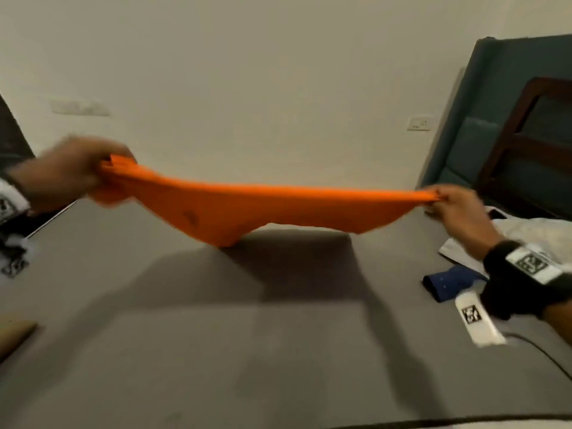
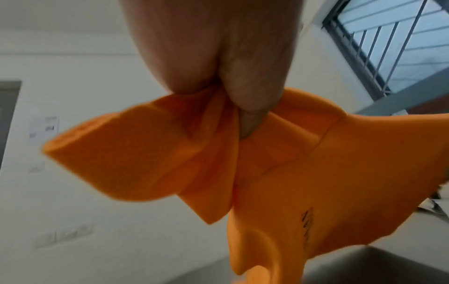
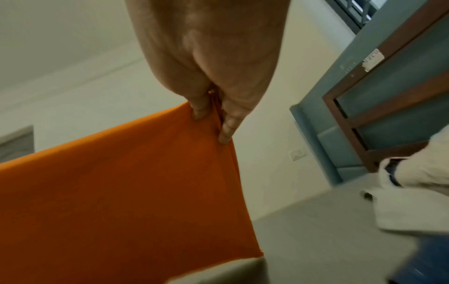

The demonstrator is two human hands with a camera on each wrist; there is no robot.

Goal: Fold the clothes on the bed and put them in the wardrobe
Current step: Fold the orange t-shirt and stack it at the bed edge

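An orange garment (image 1: pixel 247 209) hangs stretched in the air above the grey bed (image 1: pixel 216 335), its lowest fold just touching the sheet. My left hand (image 1: pixel 77 171) grips its bunched left end, and the left wrist view shows my fingers (image 2: pixel 245 92) curled round the gathered cloth (image 2: pixel 291 173). My right hand (image 1: pixel 445 202) pinches the right end between thumb and fingers. In the right wrist view the fingertips (image 3: pixel 226 132) clamp the edge of the orange cloth (image 3: pixel 121 192).
A white garment (image 1: pixel 526 233) and a dark blue folded piece (image 1: pixel 448 283) lie on the bed at the right. Behind them stands a teal headboard with a brown frame (image 1: pixel 510 134). A tan object (image 1: pixel 15 332) sits at the left edge. A plain wall is ahead.
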